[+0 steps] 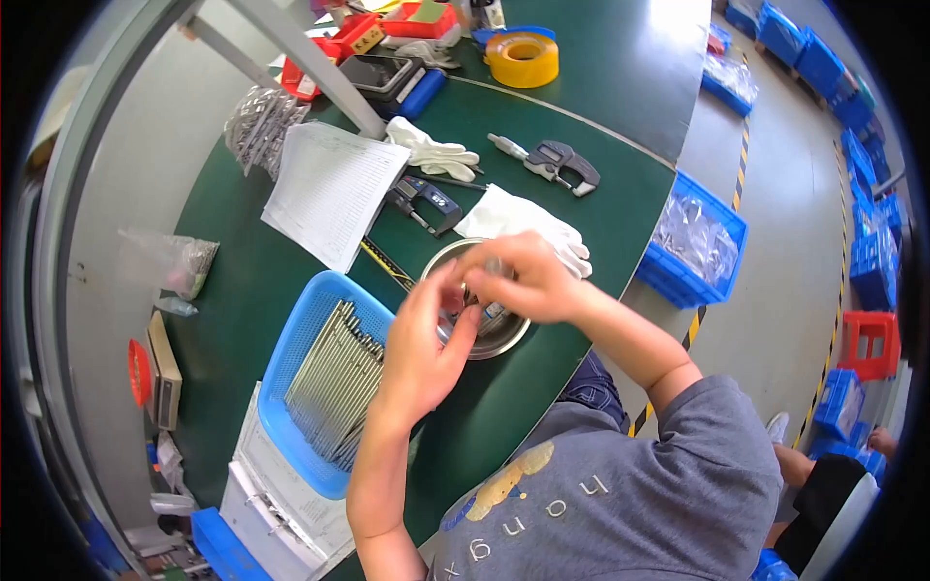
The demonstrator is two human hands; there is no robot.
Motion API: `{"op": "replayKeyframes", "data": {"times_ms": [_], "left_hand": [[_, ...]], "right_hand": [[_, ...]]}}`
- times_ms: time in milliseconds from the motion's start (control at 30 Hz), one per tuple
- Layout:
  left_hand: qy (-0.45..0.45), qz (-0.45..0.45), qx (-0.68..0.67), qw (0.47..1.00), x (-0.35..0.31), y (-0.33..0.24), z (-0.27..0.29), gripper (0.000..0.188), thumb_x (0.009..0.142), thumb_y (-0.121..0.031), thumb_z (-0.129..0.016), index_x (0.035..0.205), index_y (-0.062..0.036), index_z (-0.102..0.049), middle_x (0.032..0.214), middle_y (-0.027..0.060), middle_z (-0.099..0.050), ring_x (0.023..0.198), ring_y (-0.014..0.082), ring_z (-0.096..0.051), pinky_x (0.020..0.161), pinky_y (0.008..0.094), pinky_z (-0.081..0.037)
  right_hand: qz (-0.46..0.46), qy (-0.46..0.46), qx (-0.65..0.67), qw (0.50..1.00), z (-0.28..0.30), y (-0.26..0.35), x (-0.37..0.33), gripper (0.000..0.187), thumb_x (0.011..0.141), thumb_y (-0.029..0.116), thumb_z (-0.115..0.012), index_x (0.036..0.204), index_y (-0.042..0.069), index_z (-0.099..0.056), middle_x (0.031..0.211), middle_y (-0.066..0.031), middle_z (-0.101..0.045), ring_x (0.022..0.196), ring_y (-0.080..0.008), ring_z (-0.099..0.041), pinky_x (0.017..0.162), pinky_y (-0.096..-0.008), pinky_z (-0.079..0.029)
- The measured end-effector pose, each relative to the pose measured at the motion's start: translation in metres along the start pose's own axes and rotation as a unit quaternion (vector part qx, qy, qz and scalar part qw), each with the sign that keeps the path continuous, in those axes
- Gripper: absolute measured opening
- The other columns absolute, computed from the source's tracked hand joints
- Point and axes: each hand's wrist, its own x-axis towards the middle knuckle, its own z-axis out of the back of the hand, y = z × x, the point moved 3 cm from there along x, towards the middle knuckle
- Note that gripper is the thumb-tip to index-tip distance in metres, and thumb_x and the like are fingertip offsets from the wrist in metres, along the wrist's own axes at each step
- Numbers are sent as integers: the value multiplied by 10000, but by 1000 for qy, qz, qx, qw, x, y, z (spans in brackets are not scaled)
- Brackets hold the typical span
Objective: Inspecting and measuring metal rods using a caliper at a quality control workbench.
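Note:
Both my hands meet over a round metal bowl [500, 346] near the table's front edge. My left hand [426, 337] is closed, its thumb and fingers curled at the bowl's left side. My right hand [528, 279] reaches in from the right, fingers bent and pinched toward the left fingertips. Something small and shiny shows between them, too hidden to name. Part of the bowl's inside shows metal pieces under my hands. Left of the bowl stands a light blue plastic basket [275, 373] with many slim metal rods [339, 382] lying side by side.
Behind the bowl lie white gloves [528, 223], a digital micrometer [554, 163], another dark digital gauge [426, 203] and a written sheet [334, 189]. Yellow tape [521, 60] sits farther back. A metal post [310, 63] rises at left. Blue crates [693, 242] stand on the floor at right.

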Motion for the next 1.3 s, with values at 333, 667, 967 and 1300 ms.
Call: {"op": "replayKeyframes", "data": {"times_ms": [333,667,967,1300], "left_hand": [[-139,105,-103,979,-63,18,53,152,901,-102,-573,860,21,-653,739,79,-576,636,159,-555,589,283,-439],[-293,123,-163,934,-99,47,94,178,907,-126,-574,854,24,-653,740,43,-569,655,102,-522,614,240,-415],[-330,147,-95,928,-106,48,117,219,924,-161,-567,842,24,-652,700,30,-535,637,93,-492,593,238,-397],[-302,138,-93,939,-105,52,113,189,915,-137,-582,879,30,-663,730,60,-577,637,118,-521,608,256,-428]], "right_hand": [[-275,29,-487,828,23,6,-32,360,869,388,-577,758,50,-629,690,-170,-634,662,-354,-635,595,-442,-496],[-285,-138,-230,920,66,-11,8,321,835,213,-600,616,-20,-573,523,-8,-507,466,-109,-477,426,-301,-373],[-296,-253,-412,824,140,-115,112,343,788,310,-580,715,-16,-654,612,-147,-601,533,-243,-608,538,-380,-495],[-313,-230,-495,777,109,-103,103,516,862,488,-490,932,1,-646,928,-256,-649,903,-409,-620,778,-451,-486]]}}
